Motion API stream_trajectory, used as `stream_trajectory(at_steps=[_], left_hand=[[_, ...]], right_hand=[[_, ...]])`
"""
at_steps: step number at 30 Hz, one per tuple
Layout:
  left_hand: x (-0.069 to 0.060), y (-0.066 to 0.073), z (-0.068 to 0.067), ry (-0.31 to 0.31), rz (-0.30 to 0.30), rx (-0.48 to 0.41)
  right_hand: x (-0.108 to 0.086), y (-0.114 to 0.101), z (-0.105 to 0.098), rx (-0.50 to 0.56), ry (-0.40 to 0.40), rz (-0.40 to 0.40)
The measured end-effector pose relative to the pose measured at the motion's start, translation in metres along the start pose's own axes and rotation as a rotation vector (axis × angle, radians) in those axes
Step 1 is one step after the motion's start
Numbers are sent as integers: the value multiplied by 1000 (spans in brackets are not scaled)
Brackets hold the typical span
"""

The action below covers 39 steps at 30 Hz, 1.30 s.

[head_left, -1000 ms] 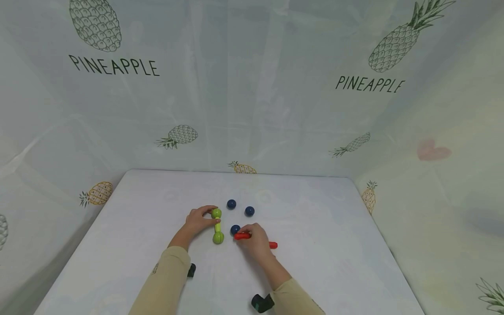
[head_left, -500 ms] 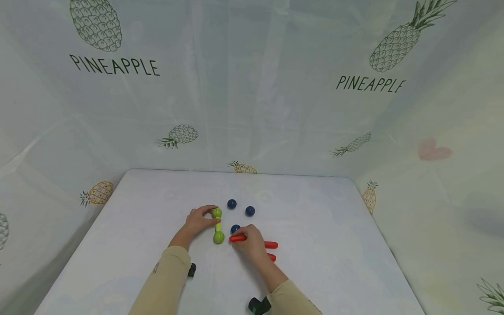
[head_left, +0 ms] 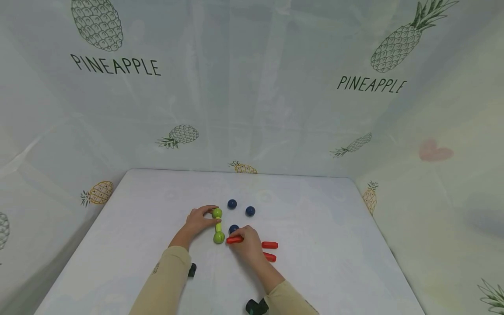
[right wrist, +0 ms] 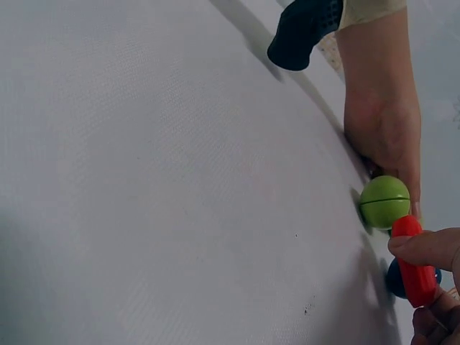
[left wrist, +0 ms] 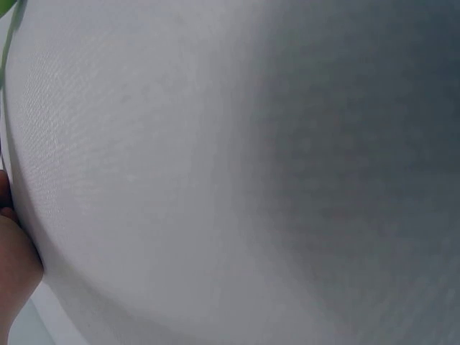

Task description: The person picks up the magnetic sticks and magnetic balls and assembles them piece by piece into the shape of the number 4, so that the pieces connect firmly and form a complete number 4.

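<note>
Two green balls joined by a yellow-green rod (head_left: 218, 227) lie in a line on the table. My left hand (head_left: 197, 222) holds the far green ball (head_left: 217, 213) between thumb and fingers. My right hand (head_left: 248, 246) pinches a red rod (head_left: 234, 240), its free end pointing at the near green ball (head_left: 218, 237). In the right wrist view, the red rod (right wrist: 411, 262) appears right by the slotted green ball (right wrist: 385, 202); contact is unclear. A blue ball (head_left: 233, 229) sits just behind my right fingers. The left wrist view catches mostly blurred tabletop and a hand's edge (left wrist: 16, 266).
Two more red rods (head_left: 270, 245) lie right of my right wrist, one partly covered by it. Two blue balls (head_left: 232, 204) stand farther back. Dark wrist-worn devices (head_left: 256, 307) hang beside both sleeves. Pineapple-print cloth (head_left: 252, 109) surrounds the white table (head_left: 315, 218).
My right hand has moved left with the red rod, toward the near green ball. Two red rods beside its wrist have become more visible. My left hand stays put.
</note>
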<state>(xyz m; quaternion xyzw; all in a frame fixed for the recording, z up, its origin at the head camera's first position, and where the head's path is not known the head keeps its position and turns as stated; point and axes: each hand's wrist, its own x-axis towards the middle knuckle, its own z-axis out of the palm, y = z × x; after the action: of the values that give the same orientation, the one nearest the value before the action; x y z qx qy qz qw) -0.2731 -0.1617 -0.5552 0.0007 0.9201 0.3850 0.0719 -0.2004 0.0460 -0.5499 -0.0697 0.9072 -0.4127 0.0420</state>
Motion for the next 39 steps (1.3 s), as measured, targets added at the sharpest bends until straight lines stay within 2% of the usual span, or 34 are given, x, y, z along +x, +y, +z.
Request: stream_trajectory(at_steps=[11, 18, 39], left_hand=[[-1, 1, -1, -4, -8, -11], [-3, 1, -2, -2, 6, -6], [-5, 6, -3, 4, 6, 4]], right_hand=[[6, -1, 2, -36, 6, -23], [11, 0, 3, -13, -7, 6], [18, -2, 4, 2, -7, 4]])
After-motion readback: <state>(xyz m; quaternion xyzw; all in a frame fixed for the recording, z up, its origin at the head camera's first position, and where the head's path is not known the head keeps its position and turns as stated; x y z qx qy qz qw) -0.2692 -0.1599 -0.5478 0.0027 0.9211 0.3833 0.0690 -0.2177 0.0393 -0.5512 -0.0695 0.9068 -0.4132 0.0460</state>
